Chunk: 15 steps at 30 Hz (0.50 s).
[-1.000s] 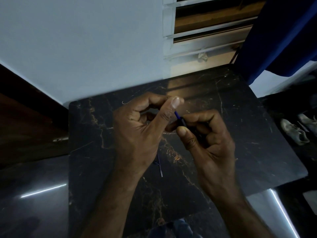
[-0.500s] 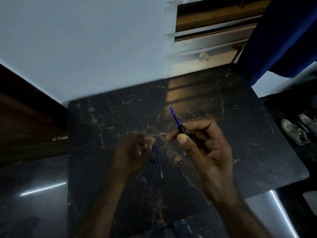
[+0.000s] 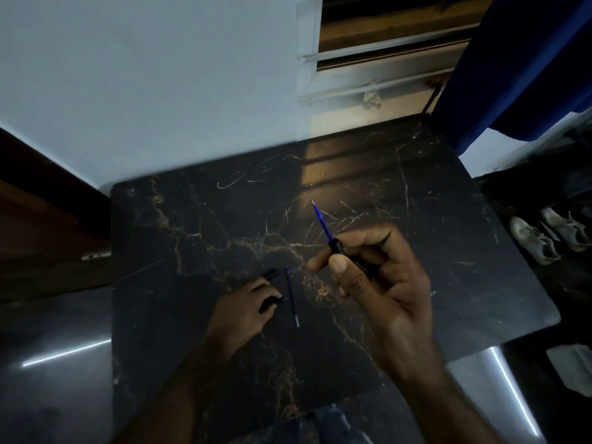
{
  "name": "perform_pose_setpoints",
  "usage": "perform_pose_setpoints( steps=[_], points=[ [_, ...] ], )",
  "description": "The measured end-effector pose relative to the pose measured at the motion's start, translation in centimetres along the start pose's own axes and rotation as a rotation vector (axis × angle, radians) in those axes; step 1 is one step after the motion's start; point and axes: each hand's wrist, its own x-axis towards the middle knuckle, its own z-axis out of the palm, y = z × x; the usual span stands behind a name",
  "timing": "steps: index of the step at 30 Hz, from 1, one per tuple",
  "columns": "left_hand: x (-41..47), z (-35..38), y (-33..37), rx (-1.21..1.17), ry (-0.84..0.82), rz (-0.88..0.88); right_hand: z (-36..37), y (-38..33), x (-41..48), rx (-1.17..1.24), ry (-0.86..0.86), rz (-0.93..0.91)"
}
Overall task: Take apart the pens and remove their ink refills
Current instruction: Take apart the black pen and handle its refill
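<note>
Pinching black pen (image 3: 338,247) between thumb and forefinger, right hand (image 3: 381,286), blue refill (image 3: 322,221) protruding, left hand (image 3: 245,307) on table (image 3: 448,251) beside loose refill (image 3: 293,298), its grip unclear.

Right hand (image 3: 378,283) was raised, thumb and forefinger pinched a pen (image 3: 336,246), left hand (image 3: 246,304) lay low by the worktop (image 3: 192,251), fingers curled, grip too dark to tell, forearms bare.

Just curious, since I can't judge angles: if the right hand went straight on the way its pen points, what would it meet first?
Probably the pale wall. The right hand aims its pen away and leftward over the table; nothing lies in that line, though depth is unclear.
</note>
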Motion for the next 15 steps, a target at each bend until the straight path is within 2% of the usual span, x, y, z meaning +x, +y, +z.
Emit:
perform_pose_setpoints(
  steps=[4, 7, 9, 11, 13, 15],
  points=[
    [-0.1, -0.1, 0.1, 0.004, 0.010, 0.003, 0.2, -0.2, -0.1, 0.005, 0.016, 0.011],
    [-0.8, -0.8, 1.0, -0.164, 0.067, -0.117, 0.3, -0.6, -0.3, 0.002, 0.039, 0.019],
    [-1.1, -2.2, 2.5, -0.424, 0.183, -0.208, 0.2, -0.9, -0.3, -0.006, 0.041, 0.015],
    [-0.8, -5.1, 5.2, -0.908, 0.367, -0.270, 0.4, -1.3, -0.3, 0.006, 0.051, 0.017],
    [-0.5, -9.8, 8.6, -1.360, 0.518, -0.197, 0.6, -1.5, -0.1, 0.011, 0.069, 0.016],
    [-0.1, -14.6, 12.4, -1.625, 0.550, -0.022, 1.0, -1.9, 0.2, 0.012, 0.099, 0.001]
  ],
)
